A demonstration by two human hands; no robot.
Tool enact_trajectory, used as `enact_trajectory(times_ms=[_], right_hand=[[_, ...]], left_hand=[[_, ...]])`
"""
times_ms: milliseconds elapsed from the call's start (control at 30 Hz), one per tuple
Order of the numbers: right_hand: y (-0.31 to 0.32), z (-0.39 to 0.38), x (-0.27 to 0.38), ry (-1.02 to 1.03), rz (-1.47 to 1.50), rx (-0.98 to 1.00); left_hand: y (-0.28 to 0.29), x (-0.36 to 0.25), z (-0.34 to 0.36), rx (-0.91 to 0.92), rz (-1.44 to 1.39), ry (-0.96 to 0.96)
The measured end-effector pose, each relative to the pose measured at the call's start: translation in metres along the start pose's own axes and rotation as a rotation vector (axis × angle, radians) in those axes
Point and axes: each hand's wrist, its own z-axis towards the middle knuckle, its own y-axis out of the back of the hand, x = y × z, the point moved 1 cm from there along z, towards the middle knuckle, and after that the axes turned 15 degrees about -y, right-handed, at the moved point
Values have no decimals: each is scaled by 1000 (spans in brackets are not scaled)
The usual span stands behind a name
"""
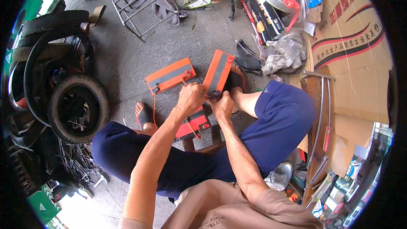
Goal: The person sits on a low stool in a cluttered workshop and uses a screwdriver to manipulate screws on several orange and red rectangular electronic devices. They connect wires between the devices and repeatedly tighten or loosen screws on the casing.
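Three orange-red batteries are grouped in front of me. The left battery [170, 76] lies with a grey stripe up and terminals on its near side. Beside it, the right battery [218, 71] is angled toward my hands, with a dark terminal at its near end. A third battery [196, 124] is partly covered by my forearm. My left hand [191, 97] is closed around a thin red wire by the right battery's near end. My right hand [221, 104] pinches at that battery's terminal; what its fingers hold is hidden. Another red wire [154, 110] hangs from the left battery.
Tyres [78, 108] are piled at the left, above a heap of metal tools [78, 159]. A metal rack [144, 4] lies on the far floor. Grey rags [286, 53] and a large cardboard box [352, 55] stand at the right. My bare-toed feet flank the batteries.
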Motion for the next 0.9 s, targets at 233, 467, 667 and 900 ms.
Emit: enact_trajectory(times_ms=[233, 467, 667, 900], right_hand=[[-1, -3, -2, -14, 78, 28], [-1, -14, -6, 27, -45, 105], [72, -42, 23, 84, -232, 185], [102, -71, 47, 272, 160, 314]], left_hand=[[-8, 3, -4, -46, 25, -12], [-18, 7, -4, -86, 63, -77], [0, 6, -12, 89, 84, -179], [-8, -3, -16, 349, -45, -176]])
